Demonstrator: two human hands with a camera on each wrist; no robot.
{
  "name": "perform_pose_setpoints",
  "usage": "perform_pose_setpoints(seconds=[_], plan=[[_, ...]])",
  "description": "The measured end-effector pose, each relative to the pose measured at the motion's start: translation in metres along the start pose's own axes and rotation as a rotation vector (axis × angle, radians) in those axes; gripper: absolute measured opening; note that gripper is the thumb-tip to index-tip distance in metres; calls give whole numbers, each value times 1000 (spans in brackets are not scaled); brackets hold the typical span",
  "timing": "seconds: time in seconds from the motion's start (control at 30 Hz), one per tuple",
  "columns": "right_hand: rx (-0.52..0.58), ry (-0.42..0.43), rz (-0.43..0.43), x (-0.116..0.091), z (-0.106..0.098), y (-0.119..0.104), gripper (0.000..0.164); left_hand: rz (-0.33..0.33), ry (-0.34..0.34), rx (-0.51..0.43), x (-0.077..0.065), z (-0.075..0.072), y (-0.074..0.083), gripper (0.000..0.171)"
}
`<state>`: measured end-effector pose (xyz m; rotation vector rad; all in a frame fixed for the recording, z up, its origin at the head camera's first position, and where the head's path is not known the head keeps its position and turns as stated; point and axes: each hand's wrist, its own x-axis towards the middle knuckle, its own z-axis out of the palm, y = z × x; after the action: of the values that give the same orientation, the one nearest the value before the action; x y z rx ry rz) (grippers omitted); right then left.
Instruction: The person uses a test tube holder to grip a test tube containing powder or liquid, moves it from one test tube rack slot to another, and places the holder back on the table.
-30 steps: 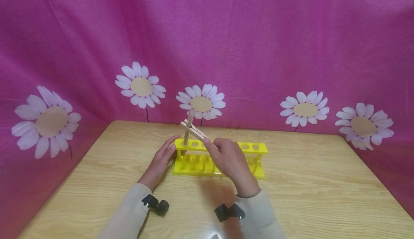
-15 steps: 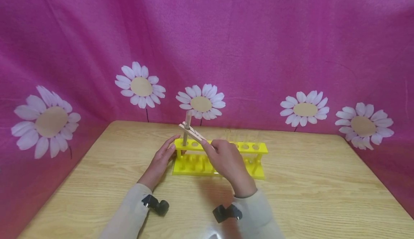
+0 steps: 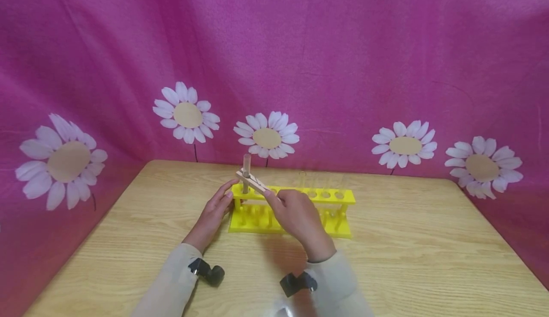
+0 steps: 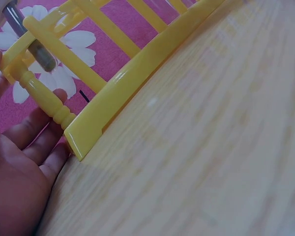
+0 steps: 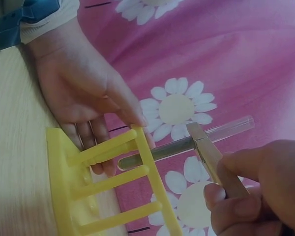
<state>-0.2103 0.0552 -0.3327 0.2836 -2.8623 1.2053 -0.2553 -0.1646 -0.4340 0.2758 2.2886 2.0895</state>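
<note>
My right hand (image 3: pixel 302 214) grips a wooden test tube clamp (image 3: pixel 256 183) behind its jaws, which are closed round a test tube (image 3: pixel 247 161) of dark liquid. The tube's lower end passes through the leftmost hole of a yellow test tube rack (image 3: pixel 253 228). In the right wrist view its rounded tip (image 5: pixel 124 163) hangs between the rack's top bar and base, with the clear upper part of the glass beyond the clamp. My left hand (image 3: pixel 213 210) holds the rack's left end, fingers round the turned end post (image 4: pixel 42 96) in the left wrist view.
Several clear test tubes (image 3: pixel 326 183) stand in the right half of the rack. Upright yellow pegs (image 3: pixel 270 219) line its base. The wooden table (image 3: pixel 411 260) runs back to a magenta curtain (image 3: pixel 334 69) printed with white flowers.
My right hand has moved down and slightly left with the clamp. The test tube has sunk lower into the leftmost hole and stands more upright. My left hand stays put.
</note>
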Motion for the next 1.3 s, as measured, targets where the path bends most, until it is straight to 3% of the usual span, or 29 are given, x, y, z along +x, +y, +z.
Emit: perform_pose_setpoints(seconds=[0.53, 1.03, 1.3], plan=[[-23, -27, 16, 2, 6, 3, 45, 39, -6, -20, -1, -1, 0, 47], [-46, -56, 36, 4, 10, 6, 43, 20, 12, -13, 1, 0, -1, 48], [-53, -82, 65, 4, 13, 7, 42, 41, -4, -15, -1, 0, -1, 44]])
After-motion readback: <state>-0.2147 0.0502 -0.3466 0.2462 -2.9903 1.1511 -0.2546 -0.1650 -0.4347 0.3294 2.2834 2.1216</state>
